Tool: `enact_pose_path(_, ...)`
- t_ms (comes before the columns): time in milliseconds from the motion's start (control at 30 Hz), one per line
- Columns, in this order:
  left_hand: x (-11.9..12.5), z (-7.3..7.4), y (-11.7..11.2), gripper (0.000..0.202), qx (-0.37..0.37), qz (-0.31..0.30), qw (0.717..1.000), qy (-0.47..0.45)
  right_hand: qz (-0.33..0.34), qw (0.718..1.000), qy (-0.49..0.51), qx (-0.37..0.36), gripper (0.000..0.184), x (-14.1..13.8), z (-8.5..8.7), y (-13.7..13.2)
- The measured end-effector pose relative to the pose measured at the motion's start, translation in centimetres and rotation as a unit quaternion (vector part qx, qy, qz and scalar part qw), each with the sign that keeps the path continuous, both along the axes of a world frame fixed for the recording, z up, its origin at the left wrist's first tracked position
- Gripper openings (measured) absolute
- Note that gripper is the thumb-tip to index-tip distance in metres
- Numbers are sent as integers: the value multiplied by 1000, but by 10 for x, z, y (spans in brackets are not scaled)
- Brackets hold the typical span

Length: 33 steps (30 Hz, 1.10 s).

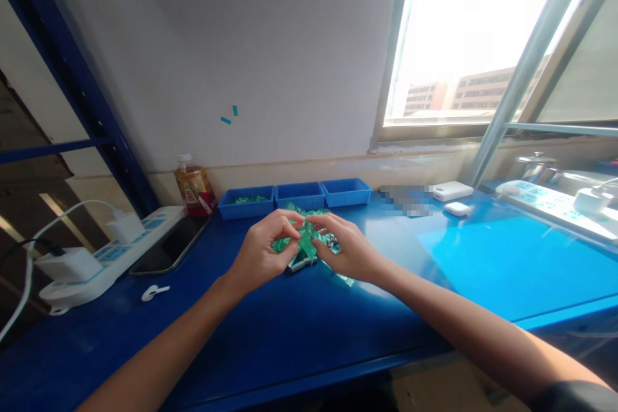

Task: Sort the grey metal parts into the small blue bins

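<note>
Both my hands meet over the middle of the blue table. My left hand and my right hand each pinch a piece of green transparent film between thumb and fingertips. Beneath and around them lies a small heap of the same green film with a few small dark and white parts. Behind the hands stand three blue trays in a row: the left tray has green film in it, the middle tray and the right tray look bare inside.
A drink bottle stands left of the trays. A white power strip with chargers, a dark phone and a white earbud lie at the left. An earbud case, a white box and another power strip are at the right.
</note>
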<state>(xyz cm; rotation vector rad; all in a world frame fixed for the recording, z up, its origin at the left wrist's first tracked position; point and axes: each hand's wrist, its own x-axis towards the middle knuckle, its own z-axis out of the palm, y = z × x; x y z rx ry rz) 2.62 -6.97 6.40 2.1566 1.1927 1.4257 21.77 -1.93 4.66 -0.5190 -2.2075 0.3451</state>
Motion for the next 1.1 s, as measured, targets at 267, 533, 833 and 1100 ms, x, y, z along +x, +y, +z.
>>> enact_pose_path(267,3,4,-2,9,-44,-15,994,-95,39,996,43,-64,48,-1,2,-1)
enact_pose_path(533,2,2,4,11,-83,-5,980,-180,141,878,130,-438,35,-9,10,-8)
enact_pose_path(833,3,-3,9,37,-238,-2,957,-164,55,921,111,-368,27,-11,-5,4)
enact_pose_path(1100,3,-13,14,19,-242,-3,962,-129,2,931,173,-320,34,-9,-1,6)
